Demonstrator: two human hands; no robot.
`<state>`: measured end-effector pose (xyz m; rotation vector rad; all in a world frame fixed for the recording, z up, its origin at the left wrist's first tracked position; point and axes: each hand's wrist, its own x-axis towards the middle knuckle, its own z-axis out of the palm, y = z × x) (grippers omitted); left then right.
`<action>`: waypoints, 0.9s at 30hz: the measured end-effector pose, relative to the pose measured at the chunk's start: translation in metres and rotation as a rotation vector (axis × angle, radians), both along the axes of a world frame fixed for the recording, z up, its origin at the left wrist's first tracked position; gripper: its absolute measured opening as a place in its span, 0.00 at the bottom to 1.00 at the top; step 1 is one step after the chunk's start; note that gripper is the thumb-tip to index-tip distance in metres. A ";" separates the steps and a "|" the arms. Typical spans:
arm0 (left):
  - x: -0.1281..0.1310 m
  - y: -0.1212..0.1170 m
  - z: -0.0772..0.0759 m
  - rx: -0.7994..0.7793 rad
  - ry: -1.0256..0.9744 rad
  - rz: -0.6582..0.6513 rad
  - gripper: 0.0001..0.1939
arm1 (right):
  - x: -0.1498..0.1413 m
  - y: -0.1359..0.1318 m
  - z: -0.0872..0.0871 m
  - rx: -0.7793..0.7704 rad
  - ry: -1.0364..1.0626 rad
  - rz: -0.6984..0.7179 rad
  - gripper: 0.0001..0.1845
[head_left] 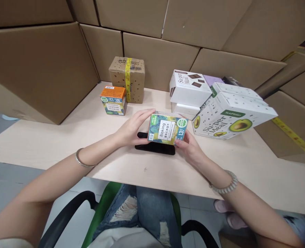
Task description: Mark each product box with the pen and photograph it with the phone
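A small green, blue and yellow carton marked "Binking" is held between my two hands, its printed front turned toward me. My left hand grips its left end, with the thumb low and the fingers along the top edge. At the lower right corner, my right hand has its thumb on the front; its other fingers are mostly hidden behind the carton. Below the carton lies a black phone-like slab on the table, partly covered from view. A similar carton with an orange top stands farther back on the left.
A brown box with yellow tape stands at the back left. White "Super Meal" boxes, one with chocolate pictures and one with avocados, occupy the right. Large cardboard boxes wall the back of the table.
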<state>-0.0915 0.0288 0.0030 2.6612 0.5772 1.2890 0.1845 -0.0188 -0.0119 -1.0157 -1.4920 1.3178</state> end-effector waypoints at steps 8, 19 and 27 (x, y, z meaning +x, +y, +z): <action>-0.005 0.006 -0.007 -0.557 -0.097 -0.252 0.42 | 0.007 -0.002 -0.004 0.427 -0.357 -0.358 0.49; 0.012 0.000 -0.017 -0.930 -0.348 -0.279 0.44 | 0.015 -0.005 0.002 0.938 -0.724 -0.280 0.46; 0.025 -0.018 -0.004 -1.300 -0.468 -0.327 0.54 | 0.008 -0.007 -0.003 1.221 -0.956 -0.056 0.39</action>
